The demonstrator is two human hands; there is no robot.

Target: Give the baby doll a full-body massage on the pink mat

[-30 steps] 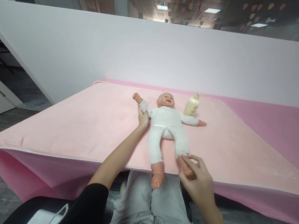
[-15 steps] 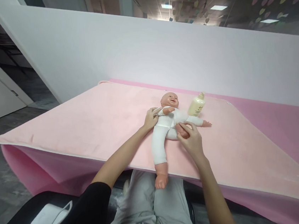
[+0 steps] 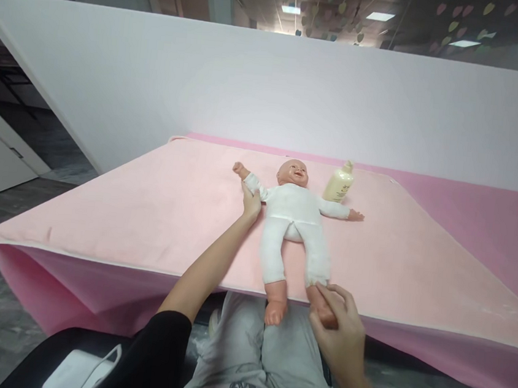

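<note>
Across the pale pink blanket (image 3: 145,219), a baby doll (image 3: 293,205) in a white cloth suit lay on its back, its head toward the white wall (image 3: 270,90) and its legs stretched toward the person. Both of its arms were spread out to the sides, and its bare feet reached past the blanket's near edge, above the person's light grey trousers (image 3: 242,340).

The left hand (image 3: 251,203) held the doll by the sleeved arm on the person's left, closed narrowly around it beside the doll's body, with the doll's small fist showing beyond the fingers. The right hand (image 3: 341,329) was pinched on the doll's other side, thumb and fingers closed about the foot and ankle just below the trouser cuff.

A pale yellow pump bottle (image 3: 338,185) stood near the doll's head, just behind its outstretched arm on the person's right. Darker pink cloth (image 3: 492,218) showed beneath the blanket, along the right side and hanging down in front. Low on the person's left, a white device (image 3: 73,373) with a looped cord rested on a black seat (image 3: 32,352).
</note>
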